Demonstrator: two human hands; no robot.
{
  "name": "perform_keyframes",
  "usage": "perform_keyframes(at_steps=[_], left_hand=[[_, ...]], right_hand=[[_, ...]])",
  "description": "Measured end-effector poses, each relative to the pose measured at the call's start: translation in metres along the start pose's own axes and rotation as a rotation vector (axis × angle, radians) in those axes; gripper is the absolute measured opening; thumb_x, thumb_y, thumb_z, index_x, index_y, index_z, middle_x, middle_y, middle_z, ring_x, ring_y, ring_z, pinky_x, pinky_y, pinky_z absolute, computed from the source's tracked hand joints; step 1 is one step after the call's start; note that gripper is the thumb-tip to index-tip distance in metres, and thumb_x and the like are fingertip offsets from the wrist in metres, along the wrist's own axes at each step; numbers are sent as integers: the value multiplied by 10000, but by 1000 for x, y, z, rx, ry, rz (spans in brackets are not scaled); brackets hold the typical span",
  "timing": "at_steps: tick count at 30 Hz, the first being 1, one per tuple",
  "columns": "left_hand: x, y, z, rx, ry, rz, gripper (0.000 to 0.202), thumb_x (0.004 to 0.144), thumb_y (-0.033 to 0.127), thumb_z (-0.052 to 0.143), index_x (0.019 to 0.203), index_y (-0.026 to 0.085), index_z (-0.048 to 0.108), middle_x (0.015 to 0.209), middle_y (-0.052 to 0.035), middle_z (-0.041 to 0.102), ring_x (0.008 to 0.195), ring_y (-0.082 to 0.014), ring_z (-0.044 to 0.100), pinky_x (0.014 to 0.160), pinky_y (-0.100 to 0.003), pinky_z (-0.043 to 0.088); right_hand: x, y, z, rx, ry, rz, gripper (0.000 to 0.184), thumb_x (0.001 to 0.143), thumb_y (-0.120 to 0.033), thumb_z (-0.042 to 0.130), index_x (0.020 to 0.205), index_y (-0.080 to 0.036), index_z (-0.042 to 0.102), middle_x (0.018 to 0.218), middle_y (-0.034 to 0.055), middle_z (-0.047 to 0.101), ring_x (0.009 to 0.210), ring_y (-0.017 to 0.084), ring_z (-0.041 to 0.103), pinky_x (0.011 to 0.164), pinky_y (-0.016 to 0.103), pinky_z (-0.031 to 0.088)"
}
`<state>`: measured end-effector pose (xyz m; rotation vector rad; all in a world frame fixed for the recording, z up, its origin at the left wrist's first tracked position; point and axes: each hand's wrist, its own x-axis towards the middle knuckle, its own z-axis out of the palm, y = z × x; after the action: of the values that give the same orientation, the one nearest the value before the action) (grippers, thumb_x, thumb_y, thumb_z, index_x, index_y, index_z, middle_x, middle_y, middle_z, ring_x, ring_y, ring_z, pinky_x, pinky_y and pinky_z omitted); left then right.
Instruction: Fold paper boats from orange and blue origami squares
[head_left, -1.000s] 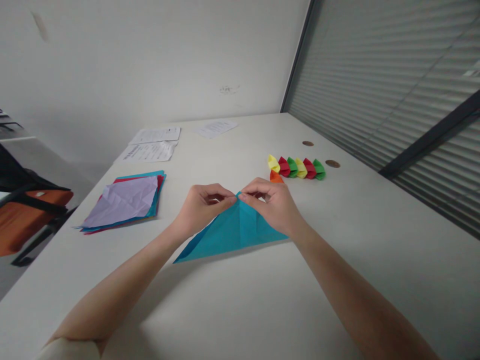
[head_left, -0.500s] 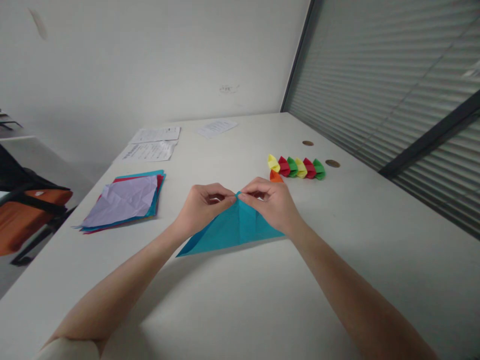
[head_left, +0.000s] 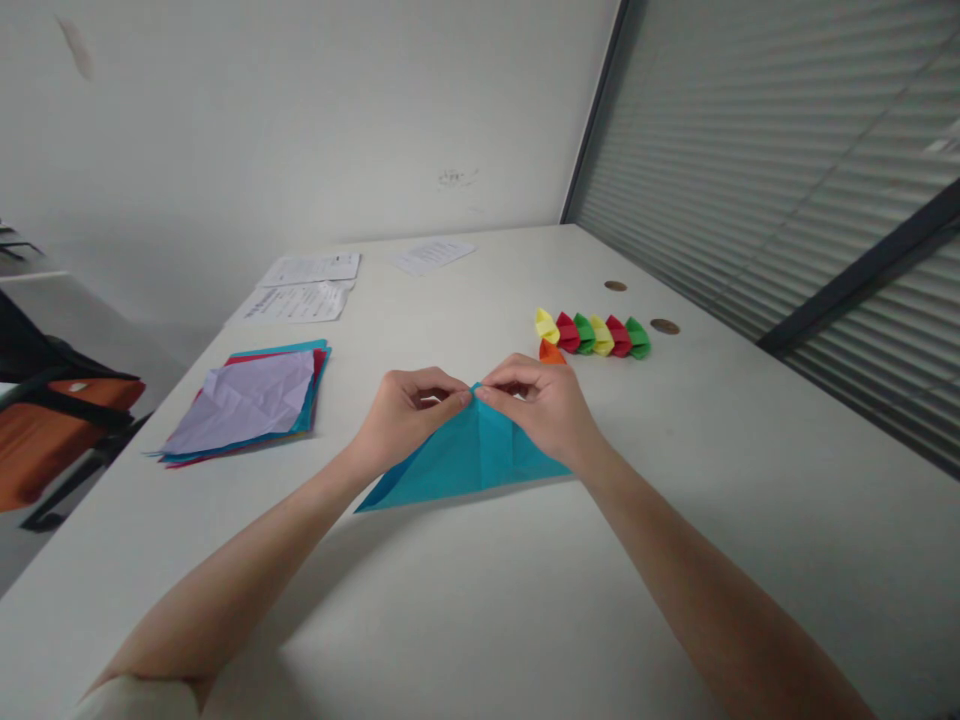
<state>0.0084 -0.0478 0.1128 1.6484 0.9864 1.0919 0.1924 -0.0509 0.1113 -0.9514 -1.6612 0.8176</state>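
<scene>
A blue sheet of paper [head_left: 457, 455], folded into a broad triangle with crease lines down its middle, is in front of me over the white table. My left hand [head_left: 415, 412] pinches it near the top point between thumb and fingers. Right beside it, my right hand [head_left: 541, 405] pinches the same top point from the other side. The fingertips of both hands nearly meet there. The paper's right part is partly hidden behind my right hand and wrist.
Several small folded paper pieces in yellow, red and green [head_left: 592, 334] form a row beyond my right hand, an orange piece [head_left: 551, 352] near them. Left lies a stack of coloured paper [head_left: 247, 400], lilac on top. Printed sheets [head_left: 304, 300] lie farther back on the table [head_left: 480, 620].
Hardly anything differs. Both hands keep their pinch at the top of the blue paper, and its lower left corner has shifted very slightly.
</scene>
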Motion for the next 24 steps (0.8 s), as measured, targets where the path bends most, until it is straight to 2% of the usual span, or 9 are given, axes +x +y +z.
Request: perform_keyframes(at_steps=[8,24], left_hand=[[0,1,-1,21,-12,22,162,767,288,697,758,132,742,757,-42,709,678,-132,622,616,-222,504],[-2,3,1,45,37,-6,208,754,341,722,712,138,735,739,-46,722,669,-144,636,619,-236,514]], right_hand=[[0,2,0,18,10,9,117,755,-298,734,726,-185,731,745,30,687,694,143,618,625,271,487],[-1,2,0,5,-1,13,153,794,-331,709,759,-184,734,770,33,688,726,151,621,660,281,488]])
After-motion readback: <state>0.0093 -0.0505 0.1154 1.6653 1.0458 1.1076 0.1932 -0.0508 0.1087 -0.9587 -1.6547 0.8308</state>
